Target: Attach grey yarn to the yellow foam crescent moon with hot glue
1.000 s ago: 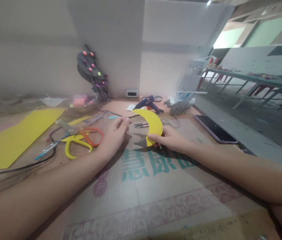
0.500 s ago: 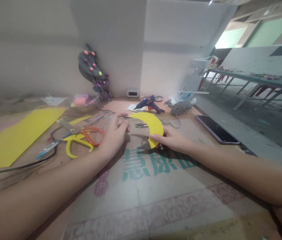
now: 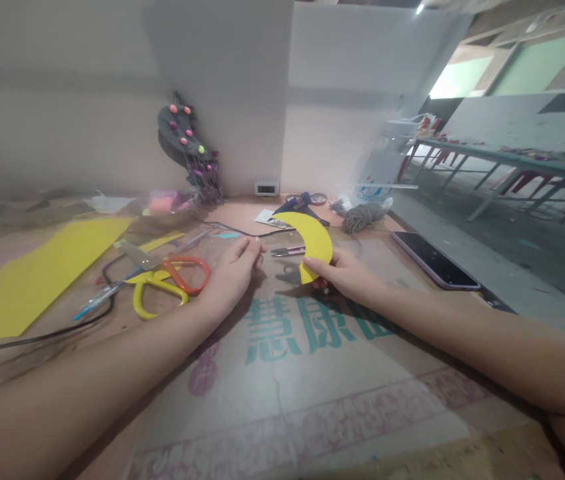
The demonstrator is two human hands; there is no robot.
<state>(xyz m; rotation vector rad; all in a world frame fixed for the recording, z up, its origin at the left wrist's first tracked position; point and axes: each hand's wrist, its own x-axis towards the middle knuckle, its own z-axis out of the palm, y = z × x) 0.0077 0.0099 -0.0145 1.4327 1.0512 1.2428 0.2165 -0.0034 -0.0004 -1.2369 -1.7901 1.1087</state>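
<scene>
A yellow paper crescent (image 3: 315,237) is held up over the table by my right hand (image 3: 345,272), thumb on its front face and fingers behind its lower end. To the left, apart from the crescent, my left hand (image 3: 242,261) has its thumb and fingers pressed together. Whatever may lie between those fingertips is too small or hidden to make out. Small thread snips (image 3: 287,251) lie on the table behind the hands, partly covered by the crescent. Beside my left forearm rest scissors (image 3: 159,298) with one orange and one yellow handle loop.
A yellow sheet (image 3: 47,273) lies at left. Behind the crescent is a blue glue gun (image 3: 305,200), partly hidden, with grey yarn (image 3: 362,217) to its right. A phone (image 3: 435,260) lies near the right edge. A grey crescent decoration with pompoms (image 3: 177,133) stands against the wall.
My right hand has raised and tilted the yellow crescent, shifting it slightly right and over the glue gun. My left hand has lowered a little, its fingers drawn closer together, away from the crescent's tip.
</scene>
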